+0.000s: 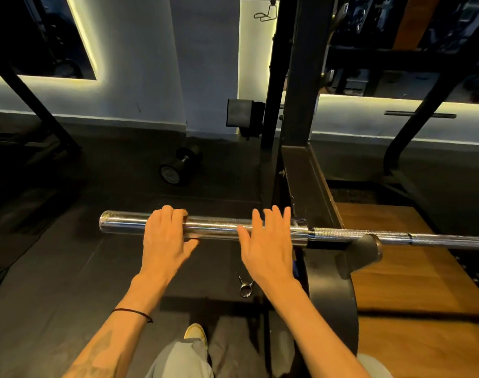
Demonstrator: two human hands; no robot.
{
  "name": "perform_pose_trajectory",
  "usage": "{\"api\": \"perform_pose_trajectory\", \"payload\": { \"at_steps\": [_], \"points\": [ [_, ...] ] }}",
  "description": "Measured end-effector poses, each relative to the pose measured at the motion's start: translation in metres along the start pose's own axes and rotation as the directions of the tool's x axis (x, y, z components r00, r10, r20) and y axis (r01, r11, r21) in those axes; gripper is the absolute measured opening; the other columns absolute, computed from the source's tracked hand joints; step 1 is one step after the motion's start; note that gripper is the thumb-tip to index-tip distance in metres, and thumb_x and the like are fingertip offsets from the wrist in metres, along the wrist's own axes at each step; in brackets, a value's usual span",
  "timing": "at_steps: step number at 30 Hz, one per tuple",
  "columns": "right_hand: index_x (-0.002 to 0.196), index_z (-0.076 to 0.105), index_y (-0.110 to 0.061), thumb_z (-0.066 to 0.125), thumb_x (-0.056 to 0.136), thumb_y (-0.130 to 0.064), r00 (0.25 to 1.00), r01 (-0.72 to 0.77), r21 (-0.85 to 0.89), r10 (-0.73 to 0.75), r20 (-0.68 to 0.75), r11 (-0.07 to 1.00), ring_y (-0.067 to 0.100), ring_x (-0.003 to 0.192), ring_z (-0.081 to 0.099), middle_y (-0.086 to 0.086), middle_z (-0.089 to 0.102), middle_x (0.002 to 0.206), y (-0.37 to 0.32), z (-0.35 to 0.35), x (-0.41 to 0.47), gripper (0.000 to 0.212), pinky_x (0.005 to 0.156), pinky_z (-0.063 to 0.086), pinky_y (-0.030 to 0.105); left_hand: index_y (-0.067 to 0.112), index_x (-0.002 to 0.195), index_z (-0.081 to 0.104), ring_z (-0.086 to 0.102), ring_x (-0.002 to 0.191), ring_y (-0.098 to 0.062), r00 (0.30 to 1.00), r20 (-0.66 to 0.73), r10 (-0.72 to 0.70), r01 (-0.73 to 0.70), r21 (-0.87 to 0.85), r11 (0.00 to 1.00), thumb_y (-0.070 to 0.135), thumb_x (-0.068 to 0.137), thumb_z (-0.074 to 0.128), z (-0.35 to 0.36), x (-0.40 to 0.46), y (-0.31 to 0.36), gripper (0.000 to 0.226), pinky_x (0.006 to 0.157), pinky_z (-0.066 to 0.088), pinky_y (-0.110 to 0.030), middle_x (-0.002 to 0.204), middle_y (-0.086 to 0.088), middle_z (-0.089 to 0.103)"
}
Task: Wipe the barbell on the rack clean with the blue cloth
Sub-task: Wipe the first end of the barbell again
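Dim gym floor; barbell (219, 227) rests on the rack (295, 132). Left hand (164, 236) curls over its sleeve, likely steadying; right hand (268, 241) hovers splayed beside the collar. Blue cloth unseen.

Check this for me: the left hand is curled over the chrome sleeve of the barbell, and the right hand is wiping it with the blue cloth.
One thing is wrong. In the head view the right hand holds no cloth; it is open over the barbell sleeve, fingers spread. The left hand is indeed curled over the sleeve.
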State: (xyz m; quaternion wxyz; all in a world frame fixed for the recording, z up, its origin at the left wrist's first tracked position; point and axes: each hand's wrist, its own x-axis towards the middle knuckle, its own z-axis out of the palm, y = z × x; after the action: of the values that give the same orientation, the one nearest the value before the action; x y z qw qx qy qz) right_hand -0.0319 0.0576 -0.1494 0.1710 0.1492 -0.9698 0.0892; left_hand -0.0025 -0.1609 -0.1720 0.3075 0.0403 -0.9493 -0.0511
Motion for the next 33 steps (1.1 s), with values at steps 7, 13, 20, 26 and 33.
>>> {"api": "perform_pose_trajectory", "payload": {
  "at_steps": [7, 13, 20, 26, 33],
  "points": [
    [0.143, 0.051, -0.001, 0.037, 0.103, -0.037, 0.986, 0.168, 0.088, -0.168, -0.001, 0.982, 0.030, 0.137, 0.048, 0.018, 0.056, 0.142, -0.054, 0.007, 0.005, 0.056, 0.126, 0.016, 0.048, 0.017, 0.114, 0.069, 0.038, 0.084, -0.016, 0.999, 0.048, -0.017, 0.018, -0.027, 0.999, 0.080, 0.080, 0.038, -0.001, 0.006, 0.001, 0.077, 0.076, 0.039, -0.037, 0.095, -0.003, 0.046],
    [0.144, 0.049, 0.003, 0.063, 0.091, -0.016, 0.985, 0.153, 0.124, -0.140, -0.106, 0.981, 0.038, 0.144, 0.041, 0.024, 0.046, 0.151, -0.012, 0.001, 0.004, 0.059, 0.124, 0.021, 0.054, 0.023, 0.107, 0.066, 0.051, 0.093, -0.012, 0.997, 0.080, -0.010, 0.015, -0.066, 0.998, 0.082, 0.085, 0.037, 0.002, 0.005, 0.001, 0.070, 0.098, 0.036, -0.040, 0.098, 0.008, 0.057],
    [0.146, 0.051, -0.009, 0.062, 0.094, -0.052, 0.986, 0.036, 0.091, -0.020, -0.168, 0.995, 0.037, 0.144, 0.039, 0.015, 0.052, 0.148, 0.044, 0.003, -0.017, 0.068, 0.123, 0.011, 0.053, 0.029, 0.107, 0.059, 0.045, 0.092, -0.004, 0.996, 0.069, -0.050, 0.065, -0.228, 0.971, 0.082, 0.082, 0.045, 0.002, 0.001, 0.001, 0.061, 0.103, 0.029, -0.038, 0.096, 0.017, 0.051],
    [0.128, 0.069, -0.012, 0.081, 0.085, -0.024, 0.950, 0.079, 0.212, -0.009, -0.312, 0.974, 0.035, 0.127, 0.056, 0.013, 0.064, 0.129, 0.044, 0.006, -0.022, 0.046, 0.117, 0.031, 0.056, 0.029, 0.108, 0.058, 0.045, 0.093, -0.004, 0.997, 0.059, -0.055, 0.068, -0.250, 0.966, 0.081, 0.082, 0.046, 0.003, -0.001, 0.003, 0.059, 0.106, 0.030, -0.042, 0.097, 0.018, 0.051],
    [0.109, 0.077, -0.018, 0.061, 0.098, -0.033, 0.937, 0.082, 0.433, 0.079, -0.342, 0.898, 0.016, 0.087, 0.050, -0.009, 0.053, 0.088, 0.029, -0.003, -0.007, 0.025, 0.105, 0.035, 0.038, 0.028, 0.109, 0.058, 0.051, 0.099, -0.009, 0.996, 0.063, -0.061, 0.076, -0.262, 0.962, 0.079, 0.082, 0.047, 0.002, -0.003, 0.004, 0.059, 0.111, 0.027, -0.045, 0.100, 0.015, 0.054]
  ]
}}
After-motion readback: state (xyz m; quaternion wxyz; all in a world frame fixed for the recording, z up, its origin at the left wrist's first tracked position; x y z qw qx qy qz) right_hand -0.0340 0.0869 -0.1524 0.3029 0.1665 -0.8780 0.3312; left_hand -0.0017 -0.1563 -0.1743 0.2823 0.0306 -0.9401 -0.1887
